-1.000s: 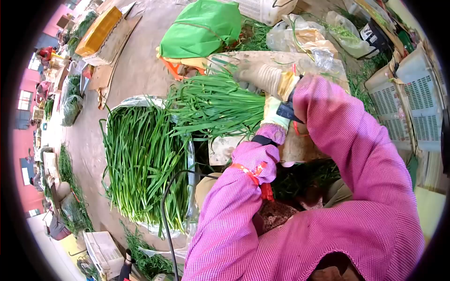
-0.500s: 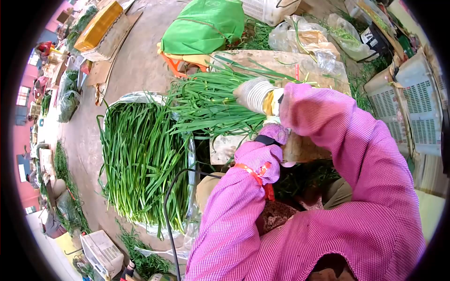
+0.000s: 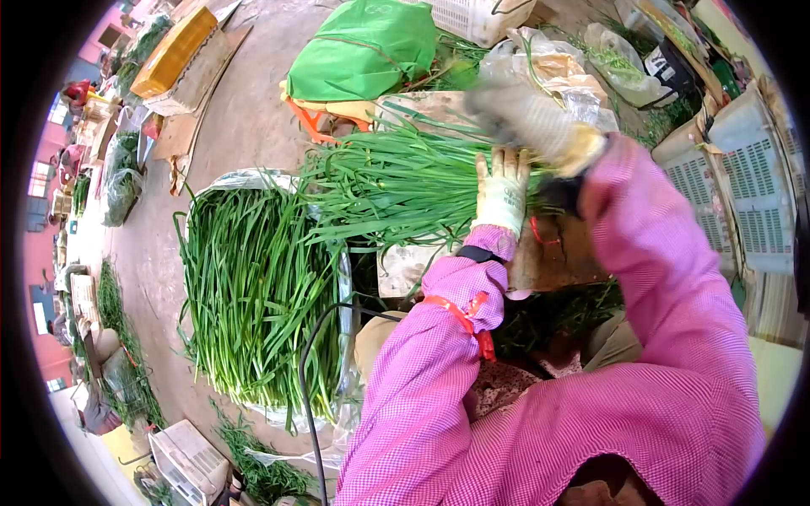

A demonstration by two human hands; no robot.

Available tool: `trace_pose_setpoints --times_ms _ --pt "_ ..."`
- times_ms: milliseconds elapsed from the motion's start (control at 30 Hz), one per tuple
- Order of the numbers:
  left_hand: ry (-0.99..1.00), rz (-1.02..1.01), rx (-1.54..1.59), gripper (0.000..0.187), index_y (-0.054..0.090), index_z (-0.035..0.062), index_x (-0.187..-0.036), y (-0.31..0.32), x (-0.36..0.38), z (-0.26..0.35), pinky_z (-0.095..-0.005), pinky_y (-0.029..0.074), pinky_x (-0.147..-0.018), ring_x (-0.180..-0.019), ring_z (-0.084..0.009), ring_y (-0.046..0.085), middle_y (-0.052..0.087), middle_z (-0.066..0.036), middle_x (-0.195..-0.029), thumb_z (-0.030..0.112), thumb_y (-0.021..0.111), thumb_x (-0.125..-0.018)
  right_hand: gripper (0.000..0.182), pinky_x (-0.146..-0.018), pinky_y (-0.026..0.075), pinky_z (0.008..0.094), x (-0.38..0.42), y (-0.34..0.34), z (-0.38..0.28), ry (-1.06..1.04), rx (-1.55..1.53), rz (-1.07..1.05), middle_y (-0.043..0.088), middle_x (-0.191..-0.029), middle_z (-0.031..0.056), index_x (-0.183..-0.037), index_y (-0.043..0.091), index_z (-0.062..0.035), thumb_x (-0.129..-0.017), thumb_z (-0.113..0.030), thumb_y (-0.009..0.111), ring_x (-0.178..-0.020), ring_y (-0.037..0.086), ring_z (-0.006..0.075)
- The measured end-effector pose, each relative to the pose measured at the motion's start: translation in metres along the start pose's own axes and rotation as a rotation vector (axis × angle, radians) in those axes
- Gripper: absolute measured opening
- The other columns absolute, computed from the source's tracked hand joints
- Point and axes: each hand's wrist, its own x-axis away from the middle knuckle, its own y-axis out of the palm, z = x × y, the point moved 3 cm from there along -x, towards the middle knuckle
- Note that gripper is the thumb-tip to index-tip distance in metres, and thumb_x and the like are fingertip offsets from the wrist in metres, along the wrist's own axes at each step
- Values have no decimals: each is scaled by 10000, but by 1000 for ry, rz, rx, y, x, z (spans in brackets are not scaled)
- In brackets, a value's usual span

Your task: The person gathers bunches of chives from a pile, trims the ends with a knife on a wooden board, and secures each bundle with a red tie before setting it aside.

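A bunch of long flat-leaved garlic chives (image 3: 405,181) lies across a worn wooden board (image 3: 413,268), its leaf ends pointing left. My left hand (image 3: 503,194), in a white glove, presses flat on the stalk end with its fingers stretched out. Above the right part of the bunch, my right hand (image 3: 536,122), also gloved, is smeared by motion, its fingers unclear. A faint green blur shows just beyond its fingertips. A red tie (image 3: 544,232) hangs at the board's near side, beside my left hand.
Left of the board stands a plastic-lined container (image 3: 344,295) heaped with more chives (image 3: 261,287). A green cloth bundle (image 3: 363,51) rests on an orange-legged stool (image 3: 308,118) beyond. Grey crates (image 3: 755,177) stand at right; plastic bags (image 3: 540,55) lie behind the board.
My right hand has swung rightward and away from my left hand, exposing the left glove and the red tie. My left hand stays about where it was, at the bunch.
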Motion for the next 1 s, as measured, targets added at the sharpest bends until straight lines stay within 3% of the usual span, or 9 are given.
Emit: trace_pose_setpoints --times_ms 67,100,167,233,367,467,733,867,1000 --pt "-31 139 -52 693 194 113 -1538 -4 10 3 -607 123 -1153 -1463 -313 226 197 -110 -1604 175 479 -909 342 -595 424 258 19 -76 40 148 55 236 606 -914 -3 -1168 624 -63 -933 -299 547 -683 505 99" --pt "-28 142 -45 693 194 113 -1538 -4 13 5 -607 123 -1153 -1463 -313 226 197 -110 -1604 175 479 -909 376 -659 484 318 38 -118 45 -51 833 110 646 -1032 48 -1247 596 -105 -918 -286 579 -766 607 167" --pt "-50 177 -76 672 194 121 -1539 -3 14 7 -614 115 -1152 -1473 -305 197 184 -108 -1608 157 454 -920 420 -776 515 386 69 -174 83 471 1168 205 619 -1210 136 -1305 561 -138 -904 -259 591 -937 665 285" --pt "-44 181 -70 655 197 123 -1538 -3 11 9 -635 96 -1146 -1478 -304 185 185 -106 -1608 141 434 -928 442 -881 495 427 100 -183 105 575 1675 157 600 -1248 200 -1346 522 -151 -916 -249 562 -1060 627 377" --pt "-80 200 -128 597 239 137 -1523 -13 14 10 -640 90 -1144 -1469 -289 212 238 -89 -1590 131 399 -947 290 -791 518 369 53 -82 68 195 764 130 683 -938 178 -1087 643 -29 -895 -238 585 -852 659 319" --pt "-34 -190 -91 528 283 166 -1507 -4 11 10 -550 172 -1162 -1438 -269 280 305 -85 -1557 232 380 -992 268 -757 523 410 10 24 46 -91 569 -231 682 -892 159 -1013 669 -51 -885 -256 553 -827 668 323" --pt "-110 100 1048 513 309 137 -1498 95 5 5 -542 215 -1153 -1398 -290 342 366 -91 -1522 268 362 -1004 312 -779 541 469 -54 134 47 -94 1138 -603 695 -920 148 -1039 669 -75 -899 -342 591 -902 678 340" --pt "-89 196 1445 511 321 122 -1493 123 -4 8 -539 236 -1149 -1379 -301 374 397 -95 -1505 286 352 -1010 284 -774 555 453 -56 121 48 -24 1038 -435 708 -1009 154 -1125 669 -78 -873 -161 570 -923 694 329" --pt "-58 251 1650 512 334 108 -1489 143 -16 11 -535 258 -1145 -1359 -311 405 428 -98 -1488 304 343 -1017 306 -794 535 435 -43 95 48 34 706 -148 705 -932 167 -1065 661 -59 -863 -265 557 -873 691 326"
